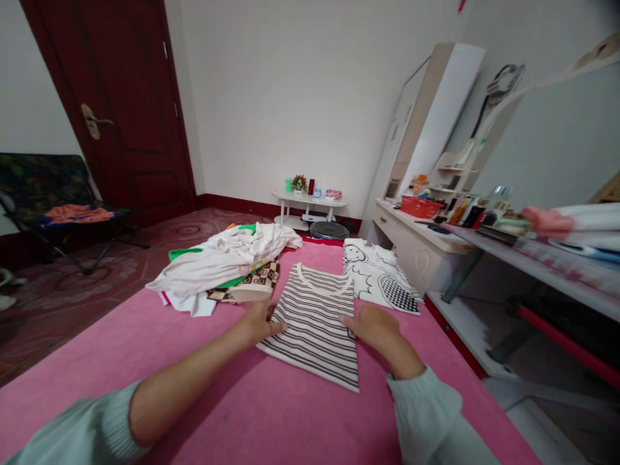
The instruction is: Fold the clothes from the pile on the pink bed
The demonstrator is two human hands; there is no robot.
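Observation:
A black-and-white striped top lies folded flat on the pink bed cover, its neckline at the far end. My left hand pinches its left edge, the thumb on top and the fingers mostly hidden. At the right edge, my right hand grips the cloth with the thumb on top. Beyond my left hand is a heap of white clothes with green and brown patterned pieces. A white garment with black drawings lies flat to the right of the striped top.
On the right stand a white dresser with a red basket and bottles, and a shelf with folded cloths. A small white table is at the far wall. A folding chair stands at the left near a door.

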